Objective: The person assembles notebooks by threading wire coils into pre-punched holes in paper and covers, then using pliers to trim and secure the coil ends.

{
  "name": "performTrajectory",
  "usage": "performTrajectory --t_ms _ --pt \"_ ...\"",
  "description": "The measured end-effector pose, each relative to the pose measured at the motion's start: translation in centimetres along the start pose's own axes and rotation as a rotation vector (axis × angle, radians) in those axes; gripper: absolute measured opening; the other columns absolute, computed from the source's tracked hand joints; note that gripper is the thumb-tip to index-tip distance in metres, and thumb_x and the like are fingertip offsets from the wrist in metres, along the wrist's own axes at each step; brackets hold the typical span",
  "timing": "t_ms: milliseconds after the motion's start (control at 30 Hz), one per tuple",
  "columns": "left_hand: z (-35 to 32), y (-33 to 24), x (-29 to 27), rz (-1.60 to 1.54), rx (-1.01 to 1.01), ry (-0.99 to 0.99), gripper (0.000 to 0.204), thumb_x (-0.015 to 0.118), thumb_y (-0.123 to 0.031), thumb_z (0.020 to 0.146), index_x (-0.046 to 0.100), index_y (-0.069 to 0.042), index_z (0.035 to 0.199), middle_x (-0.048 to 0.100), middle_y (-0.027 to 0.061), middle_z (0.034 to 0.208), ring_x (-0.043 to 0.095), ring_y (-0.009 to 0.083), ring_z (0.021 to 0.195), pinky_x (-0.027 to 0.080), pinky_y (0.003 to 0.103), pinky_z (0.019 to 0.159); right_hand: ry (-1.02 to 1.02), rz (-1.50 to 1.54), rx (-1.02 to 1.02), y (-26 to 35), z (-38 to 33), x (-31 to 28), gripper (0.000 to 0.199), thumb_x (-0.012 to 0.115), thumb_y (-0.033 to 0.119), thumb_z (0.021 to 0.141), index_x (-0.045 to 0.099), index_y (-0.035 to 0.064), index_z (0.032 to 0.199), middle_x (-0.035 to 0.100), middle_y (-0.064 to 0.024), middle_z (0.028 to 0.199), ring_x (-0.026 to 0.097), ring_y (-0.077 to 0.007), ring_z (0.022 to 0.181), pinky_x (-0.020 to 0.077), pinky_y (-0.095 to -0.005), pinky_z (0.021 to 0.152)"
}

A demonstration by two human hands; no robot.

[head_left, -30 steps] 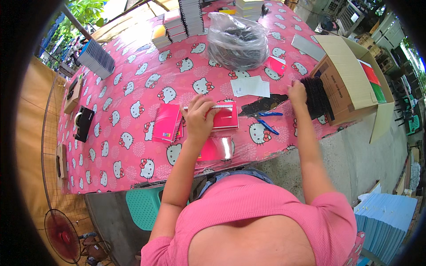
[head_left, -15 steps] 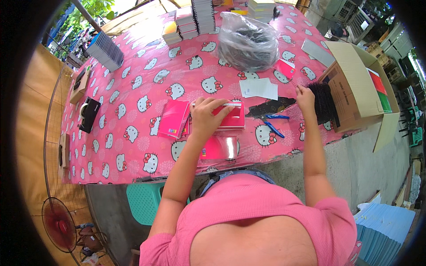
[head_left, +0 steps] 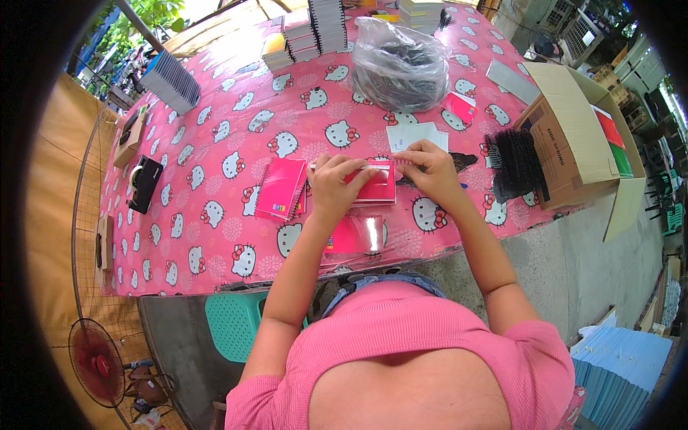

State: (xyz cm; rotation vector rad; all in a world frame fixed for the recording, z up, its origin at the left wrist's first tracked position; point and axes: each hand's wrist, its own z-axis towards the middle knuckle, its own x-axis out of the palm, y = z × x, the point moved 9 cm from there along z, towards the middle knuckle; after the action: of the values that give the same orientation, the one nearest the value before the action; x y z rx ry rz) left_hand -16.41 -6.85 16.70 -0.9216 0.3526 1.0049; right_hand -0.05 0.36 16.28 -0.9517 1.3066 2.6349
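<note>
My left hand (head_left: 335, 183) is closed over a red notebook (head_left: 378, 190), thumb on top and fingers along its far edge. At the notebook's right end, my right hand (head_left: 430, 172) pinches a thin binding coil, mostly hidden by the fingers. Left of them lies a small pile of pink spiral notebooks (head_left: 281, 188). Closer to the table's front edge is a glossy pink cover (head_left: 351, 235). White printed cards (head_left: 419, 135) lie just beyond my right hand. The blue-handled pliers are almost wholly hidden under my right hand and forearm.
Black binding coils (head_left: 517, 161) are heaped beside an open cardboard box (head_left: 573, 136). A clear plastic bag (head_left: 400, 68) of dark coils stands farther back. Notebook stacks (head_left: 304, 36) line the far side; a tape dispenser (head_left: 145, 184) sits left. A green stool (head_left: 233, 326) stands below.
My right hand has moved left from beside the black coils to the notebook's right end, now covering the pliers. My left hand keeps its place on the notebook.
</note>
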Motion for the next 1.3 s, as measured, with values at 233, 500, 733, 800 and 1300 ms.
performTrajectory --t_ms 233,500,733,800,1300 --pt "-0.2 -0.2 -0.2 0.016 0.005 -0.016 0.022 0.075 -0.033 0.071 0.073 -0.013 0.080 0.066 0.0012 0.074 0.055 0.0178 0.073 0.040 0.034 0.069 0.139 0.215 0.123 -0.5 1.0 1.2 0.019 0.073 0.003 0.069 0.067 0.0061 0.086 0.058 -0.0056 0.081 0.058 -0.0166 0.074 0.0451 -0.0281 0.066" --pt "0.1 -0.3 0.0 -0.005 -0.024 0.006 0.022 0.075 -0.033 0.071 0.073 -0.012 0.080 0.066 0.0027 0.073 0.056 0.0185 0.072 0.041 0.034 0.070 0.367 0.263 0.221 -1.9 1.1 2.7 0.015 0.070 0.006 0.075 0.066 0.0026 0.089 0.057 -0.0042 0.076 0.055 -0.0130 0.069 0.0444 -0.0281 0.062" --pt "0.1 -0.1 0.0 0.015 -0.027 -0.009 0.022 0.077 -0.028 0.069 0.072 -0.012 0.082 0.066 0.0025 0.076 0.056 0.0187 0.074 0.042 0.034 0.070 0.347 0.097 0.214 -0.6 0.5 3.4 0.021 0.064 0.023 0.085 0.061 0.0026 0.089 0.056 -0.0070 0.075 0.058 -0.0178 0.069 0.0463 -0.0311 0.060" --pt "-0.1 0.4 0.3 -0.004 -0.044 0.002 0.022 0.077 -0.027 0.069 0.072 -0.012 0.083 0.067 0.0024 0.077 0.056 0.0188 0.074 0.042 0.034 0.070 0.148 -0.223 -0.062 1.8 0.7 2.2 0.033 0.064 0.035 0.084 0.057 0.0032 0.093 0.056 -0.0094 0.078 0.061 -0.0258 0.072 0.0472 -0.0356 0.062" --pt "-0.2 0.5 0.4 0.015 -0.036 0.016 0.022 0.078 -0.024 0.066 0.070 -0.011 0.082 0.066 0.0015 0.078 0.057 0.0196 0.075 0.041 0.035 0.071 0.069 -0.148 -0.077 3.7 1.4 2.3 0.018 0.062 0.020 0.082 0.058 0.0030 0.085 0.055 -0.0114 0.084 0.059 -0.0325 0.079 0.0480 -0.0415 0.062"
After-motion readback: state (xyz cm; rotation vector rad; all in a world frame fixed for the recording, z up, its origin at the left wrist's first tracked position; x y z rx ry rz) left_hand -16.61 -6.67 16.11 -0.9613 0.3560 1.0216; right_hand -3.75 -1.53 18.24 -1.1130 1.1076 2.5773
